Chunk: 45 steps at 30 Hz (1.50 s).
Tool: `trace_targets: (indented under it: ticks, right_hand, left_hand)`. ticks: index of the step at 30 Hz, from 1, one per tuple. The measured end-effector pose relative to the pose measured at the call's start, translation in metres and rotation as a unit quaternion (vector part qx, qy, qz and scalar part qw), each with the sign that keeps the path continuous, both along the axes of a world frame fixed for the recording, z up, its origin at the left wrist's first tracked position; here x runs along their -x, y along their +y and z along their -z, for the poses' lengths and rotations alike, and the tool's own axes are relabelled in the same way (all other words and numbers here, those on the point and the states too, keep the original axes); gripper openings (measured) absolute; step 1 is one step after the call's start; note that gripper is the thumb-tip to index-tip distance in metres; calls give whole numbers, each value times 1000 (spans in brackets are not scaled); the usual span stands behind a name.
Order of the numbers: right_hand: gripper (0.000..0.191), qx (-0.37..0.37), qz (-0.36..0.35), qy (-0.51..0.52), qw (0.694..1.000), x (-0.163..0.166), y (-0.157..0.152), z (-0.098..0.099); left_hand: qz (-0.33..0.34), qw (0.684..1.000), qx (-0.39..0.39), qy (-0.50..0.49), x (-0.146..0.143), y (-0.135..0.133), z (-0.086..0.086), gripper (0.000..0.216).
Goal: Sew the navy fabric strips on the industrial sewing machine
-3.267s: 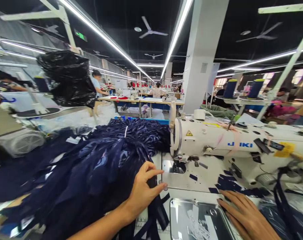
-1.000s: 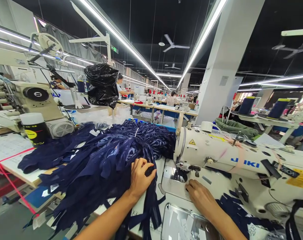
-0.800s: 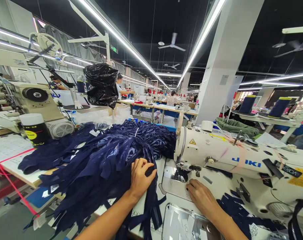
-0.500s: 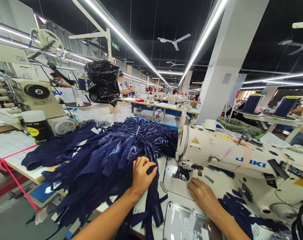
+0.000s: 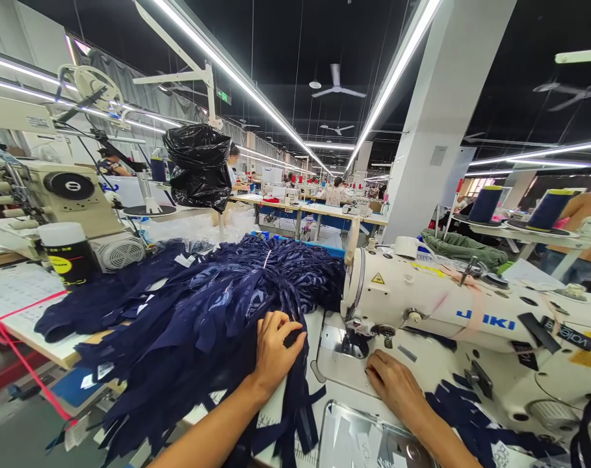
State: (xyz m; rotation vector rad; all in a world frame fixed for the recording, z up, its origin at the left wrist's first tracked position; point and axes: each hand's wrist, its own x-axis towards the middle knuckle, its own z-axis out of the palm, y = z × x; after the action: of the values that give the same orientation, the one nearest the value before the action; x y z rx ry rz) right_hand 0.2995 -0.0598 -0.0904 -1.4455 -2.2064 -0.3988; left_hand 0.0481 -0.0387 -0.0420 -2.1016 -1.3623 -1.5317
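A big heap of navy fabric strips lies on the table left of a white Juki sewing machine. My left hand is curled at the heap's right edge, fingers pinched on dark strips. My right hand rests on the machine bed just in front of the needle and presser foot, fingers bent down against the plate; what lies under them is hidden. More small navy pieces lie to the right of my right wrist.
A shiny metal plate is set in the table at the front. A second machine and a black-and-yellow can stand at left. A black bag hangs behind. Thread cones and a white pillar are at right; people work at far tables.
Since 3.3 s ago my right hand moved from the table's front right up to the machine bed by the needle, and my left hand closed on the strips. Over the last second both hands hardly shifted.
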Motion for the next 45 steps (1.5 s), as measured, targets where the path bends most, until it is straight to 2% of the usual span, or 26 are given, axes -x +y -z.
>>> trace_targets:
  ticks: [4, 8, 12, 16, 20, 23, 27, 31, 36, 38, 40, 43, 45]
  right_hand:
    - [26, 18, -9, 32, 999, -1, 3, 2]
    - [24, 17, 5, 35, 999, -3, 2, 2]
    - [26, -8, 46, -5, 999, -5, 0, 2]
    - [27, -15, 57, -26, 998, -6, 1, 4]
    - [28, -9, 57, -44, 997, -6, 2, 5]
    - [28, -9, 57, -59, 997, -4, 3, 4]
    - [25, -8, 65, -59, 996, -2, 2, 1]
    - [15, 11, 62, -47, 997, -1, 1, -3]
    - [6, 50, 83, -45, 994, 3, 1, -13]
    - [4, 69, 89, -46, 993, 5, 1, -18]
    - [4, 91, 93, -47, 990, 6, 2, -22]
    - [7, 121, 90, -45, 988, 6, 3, -26]
    - [8, 124, 88, -42, 987, 6, 4, -27]
  left_hand:
    - [20, 1000, -9, 8, -1, -3, 0, 5]
    - [107, 990, -20, 90, 0, -9, -5, 14]
    - [191, 939, -7, 287, 9, -11, -19, 21]
    - [190, 881, 18, 432, 21, -13, -35, 20]
    - [220, 831, 10, 511, 29, -24, -38, 16]
    - [243, 815, -38, 525, 31, -29, -31, 13]
    - [263, 827, -48, 494, 27, -28, -29, 18]
    - [288, 838, -1, 463, 17, -24, -43, 23]
    - [355, 849, 81, 383, -6, -11, -60, 20]
    - [367, 861, 153, 317, -24, -4, -59, 19]
    - [366, 859, 276, 226, -48, 2, -53, 30]
    - [364, 800, 469, 81, -80, 11, -35, 46]
    - [358, 772, 525, 21, -89, 18, -22, 46]
